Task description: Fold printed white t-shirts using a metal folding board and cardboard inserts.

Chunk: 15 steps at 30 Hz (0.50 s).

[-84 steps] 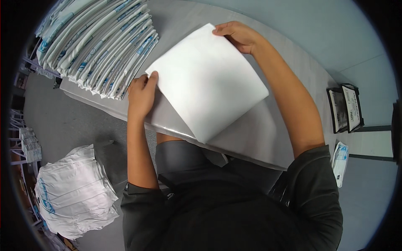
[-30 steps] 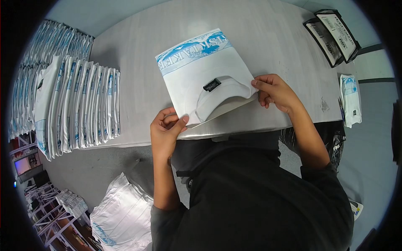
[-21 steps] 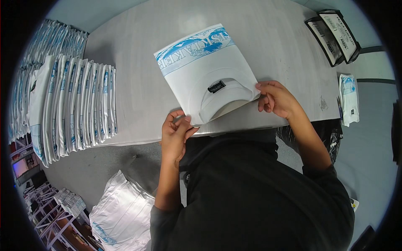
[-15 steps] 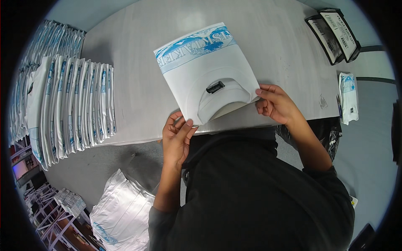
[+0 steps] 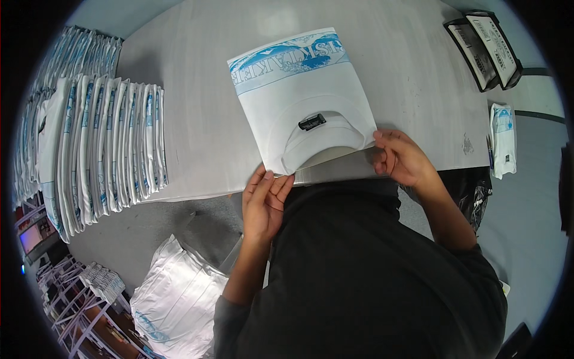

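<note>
A folded white T-shirt (image 5: 314,90) lies on the grey table (image 5: 197,113), its neckline toward me and slightly over the front edge. A blue printed band crosses its far end, and a small black label sits inside the collar. My left hand (image 5: 263,203) pinches the near left corner between thumb and fingers. At the near right corner, my right hand (image 5: 405,158) grips the cloth the same way, its lower fingers curled. The fingertips beneath the fabric are partly hidden.
Folded white shirts stand packed in a row (image 5: 107,149) at the left, with another row behind. At the far right are black-framed holders (image 5: 487,51) and a wrapped white packet (image 5: 503,140). A large white bag (image 5: 179,299) rests low on the left; a black plastic bag (image 5: 469,194) hangs under the table.
The T-shirt and both hands have shifted a little to the right, and the shirt has turned slightly straighter. The view has moved a little too. Both hands keep their hold on the corners.
</note>
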### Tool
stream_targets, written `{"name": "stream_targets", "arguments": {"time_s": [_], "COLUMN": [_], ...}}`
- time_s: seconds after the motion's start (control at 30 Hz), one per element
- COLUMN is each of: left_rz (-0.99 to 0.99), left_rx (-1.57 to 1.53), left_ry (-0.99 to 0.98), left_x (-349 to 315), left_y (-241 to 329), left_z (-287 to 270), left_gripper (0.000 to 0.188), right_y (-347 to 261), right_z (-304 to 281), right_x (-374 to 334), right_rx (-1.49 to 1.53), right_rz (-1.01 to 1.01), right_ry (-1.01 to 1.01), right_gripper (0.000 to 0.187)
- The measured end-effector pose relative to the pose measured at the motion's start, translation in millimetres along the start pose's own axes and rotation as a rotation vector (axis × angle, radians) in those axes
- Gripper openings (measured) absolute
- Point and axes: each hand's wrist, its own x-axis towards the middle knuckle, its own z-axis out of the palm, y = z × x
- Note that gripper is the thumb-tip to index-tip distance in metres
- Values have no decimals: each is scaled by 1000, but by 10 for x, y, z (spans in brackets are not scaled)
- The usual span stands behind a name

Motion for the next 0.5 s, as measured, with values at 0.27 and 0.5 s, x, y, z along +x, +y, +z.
{"name": "stream_targets", "arguments": {"time_s": [0.27,0.5], "left_rz": [-1,77], "left_rx": [634,1473], "left_ry": [84,47], "left_x": [52,148], "left_y": [140,705], "left_z": [-1,34], "left_gripper": [24,26], "right_y": [151,-283], "right_z": [160,-15], "right_x": [-33,-113], "right_rx": [-52,-920], "right_rz": [27,103], "right_ry": [164,20], "right_gripper": [33,27]}}
